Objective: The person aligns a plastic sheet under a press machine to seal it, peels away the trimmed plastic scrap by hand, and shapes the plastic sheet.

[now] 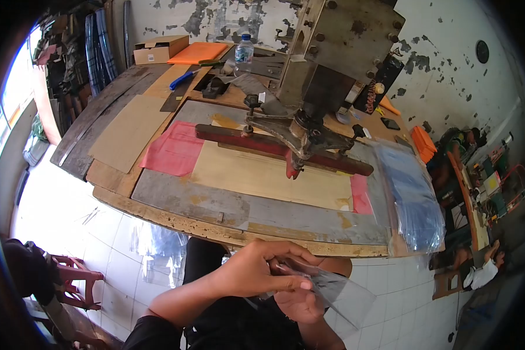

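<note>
My left hand is in front of my lap, just below the table's front edge. Its thumb and fingers pinch a clear plastic sheet, possibly a bag, which slants down to the right. Close against it, my right hand has its fingers curled at the sheet's near edge; part of this hand lies behind the plastic. Over the table, a press machine carries a long dark-red bar. Under the bar lies a cream sheet with a red sheet showing at its ends.
Stacked clear plastic hangs over the table's right edge. Brown cardboard lies left. At the back are a water bottle, a carton and a blue-handled tool. A red stool stands left; another person is at right.
</note>
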A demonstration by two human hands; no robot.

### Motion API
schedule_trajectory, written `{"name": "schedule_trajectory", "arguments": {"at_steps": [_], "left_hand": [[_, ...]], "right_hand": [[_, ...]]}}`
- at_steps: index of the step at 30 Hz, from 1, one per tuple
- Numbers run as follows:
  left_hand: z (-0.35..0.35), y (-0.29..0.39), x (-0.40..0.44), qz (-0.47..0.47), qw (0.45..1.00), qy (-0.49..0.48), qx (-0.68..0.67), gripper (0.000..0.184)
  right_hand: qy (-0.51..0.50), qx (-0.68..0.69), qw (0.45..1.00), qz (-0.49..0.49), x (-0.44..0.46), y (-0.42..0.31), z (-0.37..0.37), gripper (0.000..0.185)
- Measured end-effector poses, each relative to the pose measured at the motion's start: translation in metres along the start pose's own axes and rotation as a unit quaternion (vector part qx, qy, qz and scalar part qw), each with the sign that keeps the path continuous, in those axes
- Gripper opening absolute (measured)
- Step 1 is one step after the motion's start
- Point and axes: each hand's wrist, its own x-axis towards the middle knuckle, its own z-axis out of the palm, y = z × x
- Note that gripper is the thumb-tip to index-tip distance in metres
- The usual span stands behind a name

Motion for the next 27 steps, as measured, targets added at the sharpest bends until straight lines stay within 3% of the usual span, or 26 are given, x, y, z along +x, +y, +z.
{"name": "schedule_trajectory", "arguments": {"at_steps": [6, 8, 12, 15, 17, 19, 21, 22, 24, 25, 27], "left_hand": [[-0.008, -0.003, 0.002, -0.034, 0.999, 0.013, 0.021, 0.033], [-0.01, -0.002, 0.005, -0.098, 0.994, 0.037, 0.01, 0.027], [-0.021, -0.002, 0.008, -0.045, 0.996, 0.077, 0.023, 0.023], [-0.034, 0.002, 0.008, -0.05, 0.985, 0.129, 0.101, 0.019], [-0.043, -0.005, 0.009, -0.032, 0.975, 0.179, 0.129, 0.023], [-0.05, -0.011, 0.009, -0.027, 0.971, 0.191, 0.138, 0.022], [-0.054, -0.009, 0.01, -0.021, 0.961, 0.201, 0.19, 0.022], [-0.053, -0.01, 0.011, -0.002, 0.958, 0.205, 0.201, 0.023], [-0.048, -0.005, 0.013, 0.0, 0.956, 0.198, 0.216, 0.023], [-0.045, -0.003, 0.014, 0.003, 0.953, 0.196, 0.231, 0.023], [-0.037, -0.001, 0.015, 0.015, 0.958, 0.185, 0.221, 0.024]], "right_hand": [[0.013, 0.016, 0.998, 0.064, -0.001, 0.013, -0.006, 0.083], [-0.016, 0.024, 0.992, 0.124, -0.007, 0.019, -0.02, 0.081], [-0.067, -0.023, 0.978, 0.198, -0.035, 0.008, -0.028, 0.09], [0.022, -0.005, 0.971, 0.237, -0.079, -0.016, -0.034, 0.091], [0.105, -0.109, 0.937, 0.315, -0.107, -0.045, -0.046, 0.086], [0.191, -0.252, 0.905, 0.283, -0.119, -0.087, -0.039, 0.079], [0.327, -0.404, 0.784, 0.338, -0.133, -0.127, -0.033, 0.072], [0.387, -0.437, 0.764, 0.276, -0.138, -0.142, -0.03, 0.058], [0.409, -0.532, 0.735, 0.098, -0.141, -0.148, -0.025, 0.053], [0.367, -0.589, 0.72, -0.019, -0.114, -0.145, -0.017, 0.062], [0.23, -0.725, 0.644, -0.08, -0.04, -0.141, 0.003, 0.081]]}}
